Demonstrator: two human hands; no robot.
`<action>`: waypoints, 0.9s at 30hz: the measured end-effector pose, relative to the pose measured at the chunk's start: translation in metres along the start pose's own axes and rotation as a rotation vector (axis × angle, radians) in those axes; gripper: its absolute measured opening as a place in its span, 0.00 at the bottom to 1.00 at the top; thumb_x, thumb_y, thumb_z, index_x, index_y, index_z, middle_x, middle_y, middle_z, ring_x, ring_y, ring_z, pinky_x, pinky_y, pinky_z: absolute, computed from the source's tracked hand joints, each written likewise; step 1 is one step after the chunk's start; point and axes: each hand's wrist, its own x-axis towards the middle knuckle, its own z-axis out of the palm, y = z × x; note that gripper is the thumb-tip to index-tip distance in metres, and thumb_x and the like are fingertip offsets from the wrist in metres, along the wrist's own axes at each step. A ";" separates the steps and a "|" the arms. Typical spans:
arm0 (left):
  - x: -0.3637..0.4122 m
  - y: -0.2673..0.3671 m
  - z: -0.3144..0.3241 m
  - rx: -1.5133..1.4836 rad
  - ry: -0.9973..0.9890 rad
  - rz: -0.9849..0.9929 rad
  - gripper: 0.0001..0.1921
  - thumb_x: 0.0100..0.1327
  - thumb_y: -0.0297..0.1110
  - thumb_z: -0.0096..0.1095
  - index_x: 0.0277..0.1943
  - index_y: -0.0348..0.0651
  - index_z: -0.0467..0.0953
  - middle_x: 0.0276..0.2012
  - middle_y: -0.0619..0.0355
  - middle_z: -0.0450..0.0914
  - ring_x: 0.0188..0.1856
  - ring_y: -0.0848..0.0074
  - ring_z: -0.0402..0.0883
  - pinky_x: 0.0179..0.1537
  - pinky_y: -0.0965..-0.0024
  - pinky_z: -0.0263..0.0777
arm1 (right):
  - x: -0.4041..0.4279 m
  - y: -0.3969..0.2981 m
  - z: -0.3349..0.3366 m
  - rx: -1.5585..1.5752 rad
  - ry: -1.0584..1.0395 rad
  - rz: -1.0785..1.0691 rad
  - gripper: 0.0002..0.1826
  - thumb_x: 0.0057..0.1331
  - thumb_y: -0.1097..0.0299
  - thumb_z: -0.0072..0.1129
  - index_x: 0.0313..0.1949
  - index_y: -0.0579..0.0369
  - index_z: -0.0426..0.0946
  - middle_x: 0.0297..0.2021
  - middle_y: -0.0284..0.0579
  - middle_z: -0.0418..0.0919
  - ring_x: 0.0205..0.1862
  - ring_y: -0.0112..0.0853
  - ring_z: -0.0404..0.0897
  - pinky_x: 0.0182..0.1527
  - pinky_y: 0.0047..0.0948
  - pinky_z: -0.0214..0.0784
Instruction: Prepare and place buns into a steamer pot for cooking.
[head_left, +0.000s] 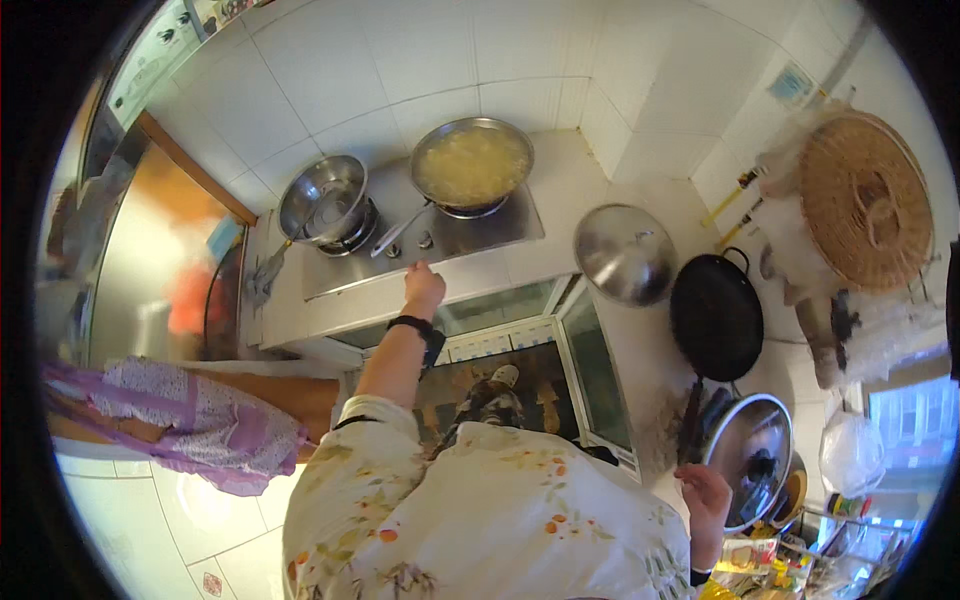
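My left hand (425, 287) reaches to the front edge of the steel gas hob, fingers curled, just below a control knob (426, 240); whether it touches the hob cannot be seen. On the right burner stands a steel pan (411, 229) with its handle towards me, full of bubbling yellowish food in liquid (472, 165). The left burner carries a steel bowl-shaped pan (330, 199) with a utensil leaning in it. Over on the right, my right hand (705, 495) hangs with loosely bent fingers and nothing visible in it, beside a glass lid (757, 457).
A domed steel lid (626, 255) and a black frying pan (716, 319) lie on the right counter. A woven basket lid (866, 202) hangs on the wall. Below the hob, a window-like framed door (592, 360) stands swung out. At left, a purple cloth (217, 420) drapes over a wooden edge.
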 end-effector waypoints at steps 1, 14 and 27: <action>0.008 0.008 0.001 0.112 0.028 -0.008 0.28 0.63 0.31 0.56 0.67 0.47 0.64 0.66 0.46 0.63 0.67 0.54 0.64 0.61 0.51 0.68 | 0.010 -0.008 0.006 -0.028 0.015 0.007 0.16 0.57 0.81 0.54 0.45 0.66 0.78 0.41 0.47 0.82 0.46 0.32 0.80 0.52 0.28 0.71; 0.137 -0.042 0.058 -0.309 0.243 -0.169 0.17 0.60 0.44 0.66 0.40 0.37 0.80 0.32 0.50 0.86 0.32 0.60 0.85 0.38 0.61 0.77 | 0.105 -0.048 0.080 -0.085 0.177 0.042 0.17 0.60 0.83 0.50 0.48 0.66 0.76 0.41 0.49 0.82 0.44 0.29 0.80 0.50 0.26 0.71; 0.120 -0.019 0.076 -0.229 0.308 -0.282 0.26 0.67 0.52 0.54 0.36 0.30 0.80 0.32 0.37 0.83 0.35 0.48 0.83 0.37 0.50 0.74 | 0.096 -0.037 0.046 -0.369 0.215 0.129 0.08 0.60 0.79 0.57 0.39 0.60 0.82 0.38 0.43 0.84 0.43 0.30 0.82 0.46 0.29 0.73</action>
